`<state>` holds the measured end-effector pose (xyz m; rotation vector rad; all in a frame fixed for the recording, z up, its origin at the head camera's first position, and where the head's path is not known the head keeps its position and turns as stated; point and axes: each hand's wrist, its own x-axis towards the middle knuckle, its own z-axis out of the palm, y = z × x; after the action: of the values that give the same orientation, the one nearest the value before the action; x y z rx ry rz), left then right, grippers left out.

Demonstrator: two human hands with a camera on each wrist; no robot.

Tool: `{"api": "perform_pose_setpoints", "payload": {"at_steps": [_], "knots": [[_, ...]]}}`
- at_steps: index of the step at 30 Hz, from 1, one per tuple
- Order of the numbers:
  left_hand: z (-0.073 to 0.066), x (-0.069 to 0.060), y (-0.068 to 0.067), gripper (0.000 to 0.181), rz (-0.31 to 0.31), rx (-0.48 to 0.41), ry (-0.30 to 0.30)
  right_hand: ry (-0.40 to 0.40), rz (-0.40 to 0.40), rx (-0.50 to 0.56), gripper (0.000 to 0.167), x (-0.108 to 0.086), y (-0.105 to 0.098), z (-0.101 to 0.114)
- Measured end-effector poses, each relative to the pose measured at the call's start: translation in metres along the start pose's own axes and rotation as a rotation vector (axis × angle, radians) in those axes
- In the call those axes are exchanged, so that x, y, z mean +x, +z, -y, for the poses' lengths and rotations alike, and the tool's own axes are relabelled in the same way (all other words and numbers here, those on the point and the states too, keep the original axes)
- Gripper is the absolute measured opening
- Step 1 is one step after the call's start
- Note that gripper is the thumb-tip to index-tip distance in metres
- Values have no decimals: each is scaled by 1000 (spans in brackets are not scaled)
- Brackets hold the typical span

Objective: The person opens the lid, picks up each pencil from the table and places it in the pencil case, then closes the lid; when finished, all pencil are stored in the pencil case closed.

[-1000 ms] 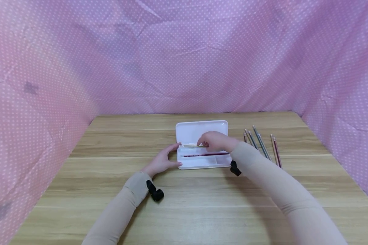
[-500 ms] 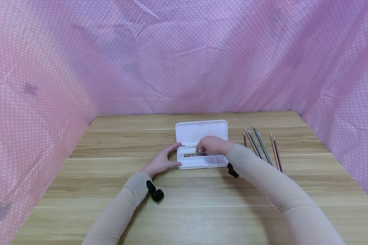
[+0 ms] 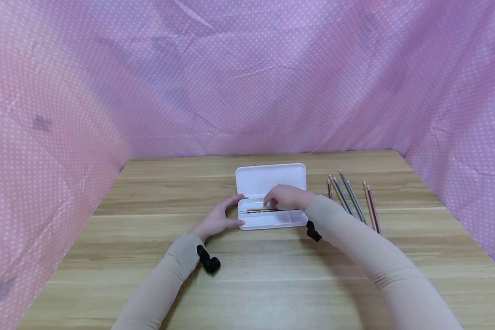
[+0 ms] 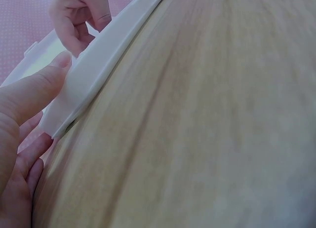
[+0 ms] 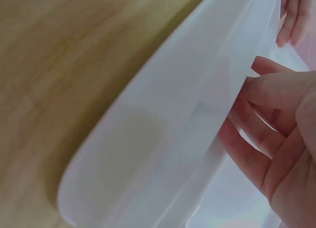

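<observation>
A white pencil case (image 3: 272,222) lies with its lid (image 3: 268,178) raised at the back. My left hand (image 3: 216,220) grips its left end, thumb at the front corner and fingers at the rear. Over the long compartment my right hand (image 3: 288,197) reaches in with bent fingers. Beneath it, a yellowish pencil (image 3: 257,209) lies alongside a dark red pencil (image 3: 251,212); they overlap closely. The right fingertips go behind the case's wall in the right wrist view, so whether they pinch a pencil is hidden.
Several pencils (image 3: 342,195) lie loose on the wooden table (image 3: 255,284), right of the case and partly behind the right sleeve. A pink dotted cloth (image 3: 247,91) hangs around the table's back and sides.
The yellowish pencil has come down and forward with my right hand, from the compartment's rear edge to beside the red one. Over the last half second that hand hardly moved. Left hand stayed put.
</observation>
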<state>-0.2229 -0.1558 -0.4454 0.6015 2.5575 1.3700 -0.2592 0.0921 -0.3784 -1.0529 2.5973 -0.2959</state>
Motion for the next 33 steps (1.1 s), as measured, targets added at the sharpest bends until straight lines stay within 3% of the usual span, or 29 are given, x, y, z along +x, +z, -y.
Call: {"api": "perform_pose_setpoints", "payload": {"at_steps": [12, 23, 30, 33], "knots": [[4, -4, 4, 77, -16, -20, 9, 11, -84, 84, 28, -9, -7, 2], [1, -2, 4, 78, -10, 4, 2, -85, -353, 224, 24, -31, 0, -9], [0, -2, 4, 78, -12, 12, 1, 40, -358, 413, 28, -53, 8, -21], [0, -2, 5, 78, -13, 3, -9, 80, -364, 434, 28, -62, 10, -26]]}}
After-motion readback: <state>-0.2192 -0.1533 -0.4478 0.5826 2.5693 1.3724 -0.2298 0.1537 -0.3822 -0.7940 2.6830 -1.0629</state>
